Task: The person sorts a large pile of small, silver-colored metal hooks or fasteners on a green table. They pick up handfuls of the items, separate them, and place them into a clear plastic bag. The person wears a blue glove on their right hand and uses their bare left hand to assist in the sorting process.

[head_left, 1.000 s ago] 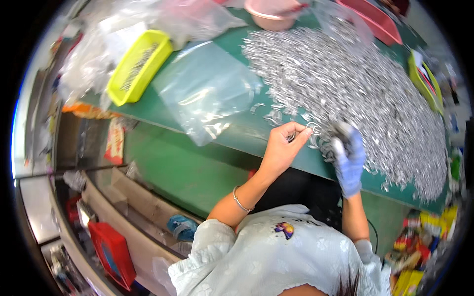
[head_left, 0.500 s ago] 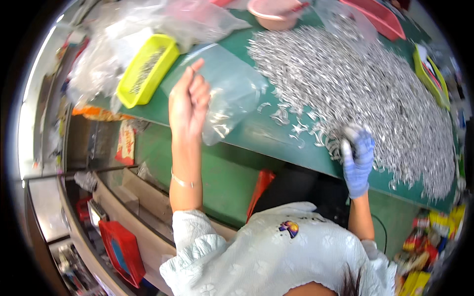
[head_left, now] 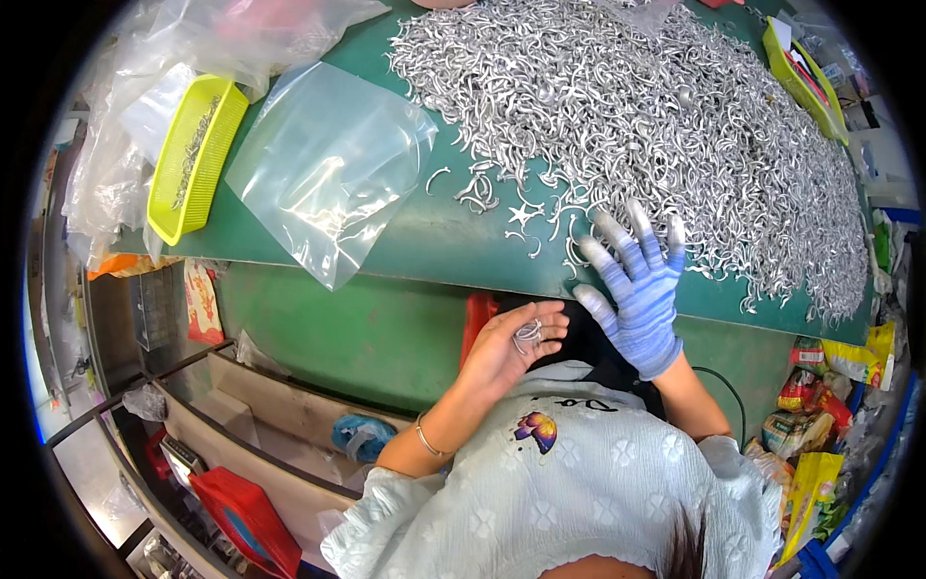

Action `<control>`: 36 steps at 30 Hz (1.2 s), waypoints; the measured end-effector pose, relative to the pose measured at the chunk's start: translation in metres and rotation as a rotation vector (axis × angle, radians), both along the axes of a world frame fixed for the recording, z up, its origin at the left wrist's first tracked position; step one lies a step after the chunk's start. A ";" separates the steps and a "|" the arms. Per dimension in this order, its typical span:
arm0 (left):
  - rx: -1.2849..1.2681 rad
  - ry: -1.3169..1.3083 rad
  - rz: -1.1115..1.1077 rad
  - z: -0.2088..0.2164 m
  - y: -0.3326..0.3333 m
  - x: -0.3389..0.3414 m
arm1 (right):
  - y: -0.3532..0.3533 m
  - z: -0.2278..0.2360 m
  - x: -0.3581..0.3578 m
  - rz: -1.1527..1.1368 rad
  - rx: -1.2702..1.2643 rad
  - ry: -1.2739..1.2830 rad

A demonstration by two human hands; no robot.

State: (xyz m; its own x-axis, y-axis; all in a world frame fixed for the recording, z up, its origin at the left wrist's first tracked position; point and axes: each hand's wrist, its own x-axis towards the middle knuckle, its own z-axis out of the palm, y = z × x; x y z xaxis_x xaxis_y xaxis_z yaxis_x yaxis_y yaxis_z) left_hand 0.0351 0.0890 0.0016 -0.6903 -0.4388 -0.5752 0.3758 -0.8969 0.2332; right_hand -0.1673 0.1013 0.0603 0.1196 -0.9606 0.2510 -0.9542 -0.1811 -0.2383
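Note:
My left hand point(head_left: 509, 349) is bare and turned palm up just off the table's front edge. Its curled fingers hold a few small curved metal pieces point(head_left: 528, 334). My right hand point(head_left: 641, 301), in a blue glove with whitish fingertips, spreads its fingers over the near edge of a broad heap of silvery curved metal pieces point(head_left: 637, 116). Nothing shows gripped in it; what lies under the fingertips is hidden. A few loose pieces point(head_left: 476, 190) lie left of the heap. Further left, a clear plastic bag point(head_left: 333, 169) lies flat, its corner hanging past the edge.
A yellow basket point(head_left: 198, 159) with some metal pieces stands at the left beside crumpled plastic bags point(head_left: 116, 135). Another yellow basket point(head_left: 805, 82) is at the far right. Below left are a cardboard-coloured drawer point(head_left: 289, 425) and a red container point(head_left: 246, 516). Colourful packets point(head_left: 810, 415) lie at lower right.
My left hand has come down and right from above the plastic bag and now holds metal pieces palm up. My right hand's fingers have spread. The view has shifted.

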 end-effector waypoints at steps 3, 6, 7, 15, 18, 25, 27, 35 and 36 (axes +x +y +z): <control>-0.046 -0.009 -0.005 -0.008 -0.002 0.000 | 0.002 -0.010 -0.003 0.049 0.062 0.055; -0.052 -0.016 0.007 -0.008 -0.002 -0.002 | 0.009 -0.014 -0.011 -0.063 -0.045 0.065; -0.054 -0.019 0.009 -0.007 -0.002 -0.004 | 0.010 -0.013 -0.014 -0.105 -0.067 0.056; 0.001 -0.003 0.015 -0.005 -0.004 -0.017 | 0.004 -0.007 -0.005 -0.172 -0.107 0.015; 0.093 0.056 0.050 -0.008 -0.008 -0.023 | -0.001 -0.008 0.004 -0.123 -0.026 0.070; 0.252 0.521 0.123 -0.043 -0.004 -0.023 | 0.028 -0.019 -0.002 0.016 -0.029 -0.006; 0.253 0.534 0.120 -0.042 -0.005 -0.024 | 0.023 -0.017 0.001 -0.020 -0.012 0.005; 0.224 0.573 0.038 -0.044 -0.012 -0.023 | 0.047 -0.026 0.016 0.067 0.026 -0.052; 0.270 0.683 0.067 -0.049 -0.011 -0.023 | 0.049 -0.027 0.016 0.126 0.057 -0.081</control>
